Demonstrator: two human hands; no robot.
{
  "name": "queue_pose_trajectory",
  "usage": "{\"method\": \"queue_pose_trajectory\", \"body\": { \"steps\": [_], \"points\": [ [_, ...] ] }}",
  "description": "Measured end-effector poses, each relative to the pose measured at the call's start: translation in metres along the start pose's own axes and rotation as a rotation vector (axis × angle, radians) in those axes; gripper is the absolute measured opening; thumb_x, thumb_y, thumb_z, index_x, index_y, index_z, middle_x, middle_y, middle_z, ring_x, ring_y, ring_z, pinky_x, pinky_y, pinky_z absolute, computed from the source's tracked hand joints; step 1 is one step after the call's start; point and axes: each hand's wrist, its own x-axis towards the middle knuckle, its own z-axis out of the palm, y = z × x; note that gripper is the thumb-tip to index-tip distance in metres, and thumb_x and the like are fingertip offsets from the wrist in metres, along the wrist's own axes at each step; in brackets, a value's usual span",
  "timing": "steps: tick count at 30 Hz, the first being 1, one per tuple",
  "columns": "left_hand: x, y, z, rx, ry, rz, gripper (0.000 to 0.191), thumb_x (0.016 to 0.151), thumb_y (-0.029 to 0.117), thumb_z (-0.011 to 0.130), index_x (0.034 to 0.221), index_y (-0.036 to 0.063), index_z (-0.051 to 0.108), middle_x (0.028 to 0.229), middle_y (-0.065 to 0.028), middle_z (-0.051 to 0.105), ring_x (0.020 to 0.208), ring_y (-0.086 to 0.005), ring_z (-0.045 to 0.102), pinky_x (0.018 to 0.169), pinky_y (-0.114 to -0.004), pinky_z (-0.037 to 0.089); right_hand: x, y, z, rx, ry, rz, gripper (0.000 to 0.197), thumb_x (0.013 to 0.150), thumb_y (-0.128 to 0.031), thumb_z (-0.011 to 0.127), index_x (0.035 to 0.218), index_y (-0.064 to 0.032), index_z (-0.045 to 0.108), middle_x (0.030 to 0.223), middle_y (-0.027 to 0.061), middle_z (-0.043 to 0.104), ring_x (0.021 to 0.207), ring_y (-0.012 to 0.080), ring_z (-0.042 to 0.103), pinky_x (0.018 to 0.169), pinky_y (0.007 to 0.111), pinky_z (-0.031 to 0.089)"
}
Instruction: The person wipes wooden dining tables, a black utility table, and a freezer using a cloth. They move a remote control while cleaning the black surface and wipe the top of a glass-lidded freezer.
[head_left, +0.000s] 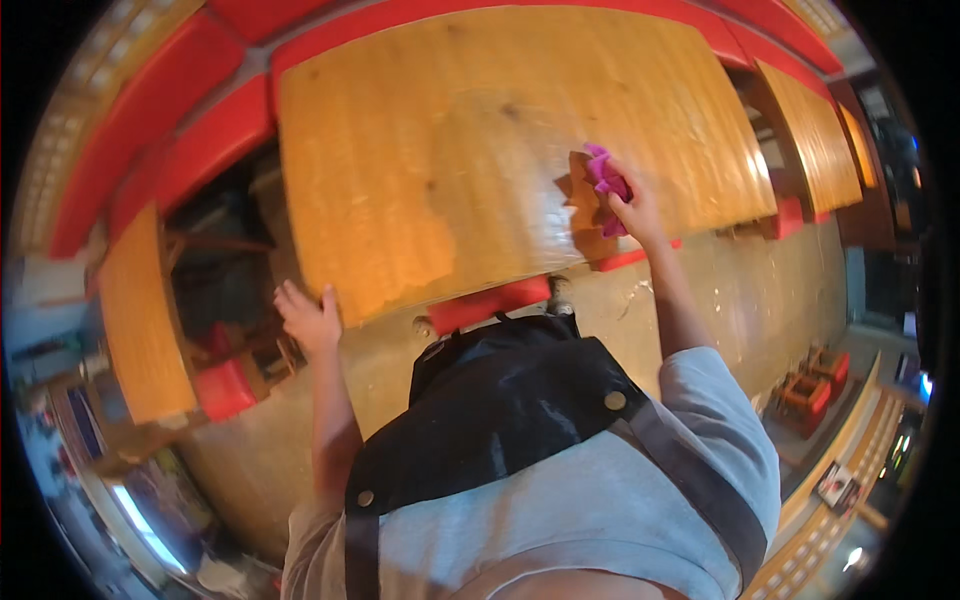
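Note:
A wide wooden table with a glossy top spans the view in front of me. My right hand grips a crumpled magenta cloth over the table's right half, close to the near edge; a dark shadow falls beside it. Whether the cloth presses on the wood at this instant is hard to tell. At the table's near left corner is my left hand, fingers spread and holding nothing. Its thumb lies at the corner's edge.
Red padded bench seating runs along the far side. Another wooden table stands at left, and one at right. A red stool seat is tucked under the near edge. Red chairs stand at the lower right.

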Motion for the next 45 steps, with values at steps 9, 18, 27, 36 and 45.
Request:
{"method": "queue_pose_trajectory", "body": {
  "steps": [9,18,27,36,45],
  "points": [
    [0.010,-0.017,0.022,-1.437,-0.524,-0.193,0.070,0.097,0.041,0.042,0.145,-0.0044,0.019,0.146,-0.0170,0.032,0.135,-0.0248,0.031,0.110,-0.036,0.024,-0.018,-0.080,0.232,-0.630,0.084,-0.546,0.053,0.090,-0.045,0.044,0.138,-0.0219,0.044,0.149,0.0147,0.031,0.141,0.0343,0.018,0.110,0.060,0.014],
    [0.011,-0.088,0.048,-1.553,-0.559,-0.273,0.060,0.100,0.039,0.036,0.144,-0.0006,0.027,0.145,-0.0130,0.035,0.134,-0.0249,0.034,0.111,-0.038,0.025,-0.065,-0.236,0.374,-0.572,-0.485,-0.777,0.049,0.084,-0.024,0.050,0.130,-0.0069,0.050,0.140,0.0115,0.042,0.130,0.0260,0.039,0.100,0.048,0.034],
    [0.002,0.000,0.008,-0.527,-0.210,0.250,0.077,0.089,0.038,0.053,0.143,-0.0055,0.021,0.148,-0.0294,0.019,0.136,-0.0416,0.026,0.109,-0.044,0.025,-0.067,-0.008,0.080,-0.982,0.289,0.396,0.058,0.092,-0.035,0.042,0.145,-0.0124,0.032,0.151,0.0137,0.028,0.139,0.0285,0.026,0.109,0.049,0.023],
    [0.004,0.001,0.007,-0.469,-0.189,0.252,0.093,0.082,0.049,0.057,0.143,-0.0083,0.017,0.147,-0.0325,0.018,0.135,-0.0466,0.024,0.109,-0.049,0.025,-0.031,-0.196,0.292,-0.391,-0.874,-0.513,0.060,0.089,-0.031,0.048,0.144,-0.0094,0.033,0.146,0.0117,0.037,0.134,0.0284,0.035,0.111,0.047,0.023],
    [0.006,0.015,-0.008,-0.149,-0.200,0.306,0.097,0.081,0.060,0.051,0.140,-0.0106,0.020,0.143,-0.0372,0.021,0.131,-0.0492,0.027,0.104,-0.052,0.028,0.213,-0.241,0.419,-0.633,-0.422,-0.819,0.054,0.093,-0.033,0.038,0.141,-0.0092,0.037,0.151,0.0094,0.027,0.139,0.0277,0.024,0.107,0.060,0.021]
  ]
}}
